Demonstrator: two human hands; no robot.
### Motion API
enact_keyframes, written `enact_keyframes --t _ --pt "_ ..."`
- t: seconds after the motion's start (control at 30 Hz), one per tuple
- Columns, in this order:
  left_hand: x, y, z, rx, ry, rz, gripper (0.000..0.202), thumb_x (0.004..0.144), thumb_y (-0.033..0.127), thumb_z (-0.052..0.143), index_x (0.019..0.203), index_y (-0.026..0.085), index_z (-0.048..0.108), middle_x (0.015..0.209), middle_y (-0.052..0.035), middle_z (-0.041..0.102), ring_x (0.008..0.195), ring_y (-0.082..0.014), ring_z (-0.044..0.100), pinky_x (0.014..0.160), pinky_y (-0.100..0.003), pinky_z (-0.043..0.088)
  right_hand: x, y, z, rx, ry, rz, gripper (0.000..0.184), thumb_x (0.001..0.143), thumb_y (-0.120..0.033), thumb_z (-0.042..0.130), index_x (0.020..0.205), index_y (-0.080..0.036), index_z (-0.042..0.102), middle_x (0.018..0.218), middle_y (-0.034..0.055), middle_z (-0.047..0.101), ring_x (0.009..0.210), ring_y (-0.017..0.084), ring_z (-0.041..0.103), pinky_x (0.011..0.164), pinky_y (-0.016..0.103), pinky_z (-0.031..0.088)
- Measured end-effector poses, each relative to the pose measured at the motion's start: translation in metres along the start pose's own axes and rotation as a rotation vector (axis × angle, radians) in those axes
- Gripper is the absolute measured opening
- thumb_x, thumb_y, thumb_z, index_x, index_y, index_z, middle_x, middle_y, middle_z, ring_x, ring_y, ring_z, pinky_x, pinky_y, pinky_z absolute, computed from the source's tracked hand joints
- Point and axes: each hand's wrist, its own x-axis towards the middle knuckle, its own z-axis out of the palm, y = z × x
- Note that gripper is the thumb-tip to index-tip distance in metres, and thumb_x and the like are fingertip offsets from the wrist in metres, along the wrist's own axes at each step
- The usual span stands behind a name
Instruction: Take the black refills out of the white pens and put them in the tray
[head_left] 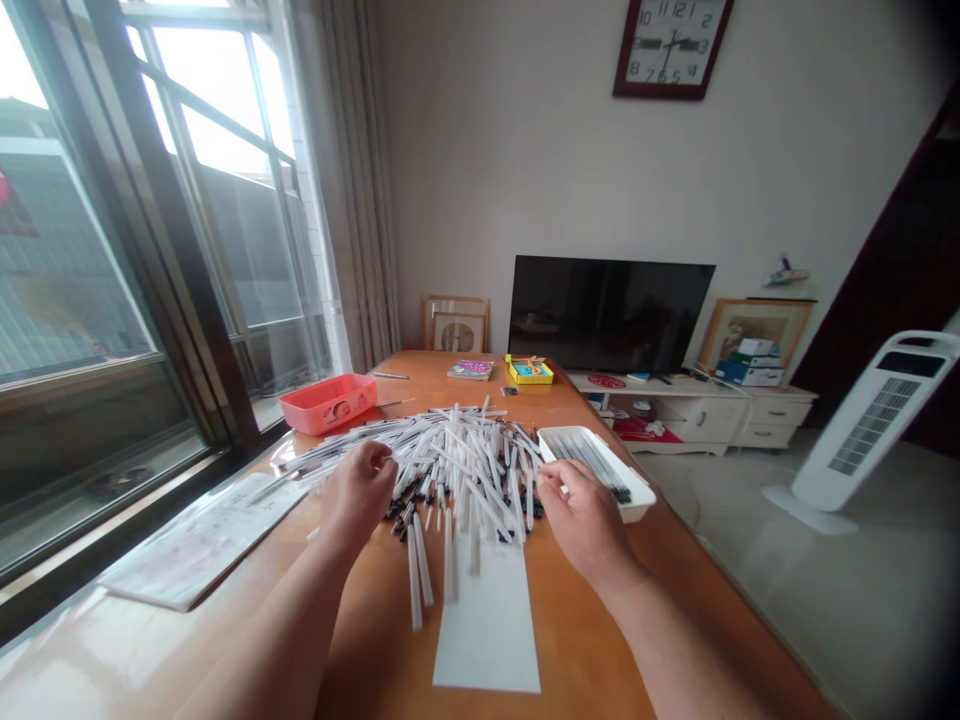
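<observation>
A big heap of slim white pen-like sticks [472, 465], some with black ends, spreads over the table between my hands. My left hand [361, 492] is at the heap's left edge, fingers curled together; whatever they hold, if anything, is hidden. On the other side, my right hand [583, 512] is closed in a pinch beside the white tray [637, 508]. I cannot make out what is between its fingertips. Dark, thin sticks [589, 455] lie lined up in that tray. A pale sheet of paper [487, 640] lies under the near side of the heap.
A coral plastic box [328, 405] stands at the table's left, with a booklet [195, 550] nearer me. Toward the far end are a colourful book [470, 370] and a yellow box [530, 372]. The wooden table's [720, 620] right edge runs past my right arm.
</observation>
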Motion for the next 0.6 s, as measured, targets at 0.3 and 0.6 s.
enact_keyframes --t 0.3,0.6 --pt "-0.022 0.034 -0.006 -0.738 -0.261 -0.063 0.029 0.070 0.041 0.074 0.088 0.018 0.072 0.076 -0.0028 0.069 0.072 -0.0181 0.059 0.067 -0.028 0.043 -0.008 -0.015 0.010 0.071 -0.150 -0.115 0.026 0.095 -0.025 0.051 0.115 -0.023 0.068 0.108 0.0070 0.071 0.103 0.024 0.064 0.090 0.036 0.050" --pt "-0.038 0.050 -0.008 -0.919 -0.561 -0.025 0.030 0.072 0.042 0.077 0.090 0.019 0.073 0.083 -0.0047 0.069 0.077 -0.0183 0.060 0.073 -0.029 0.046 -0.014 -0.030 0.010 0.060 -0.316 -0.150 0.028 0.096 -0.026 0.052 0.120 -0.026 0.067 0.108 0.0061 0.073 0.101 0.023 0.066 0.089 0.035 0.050"
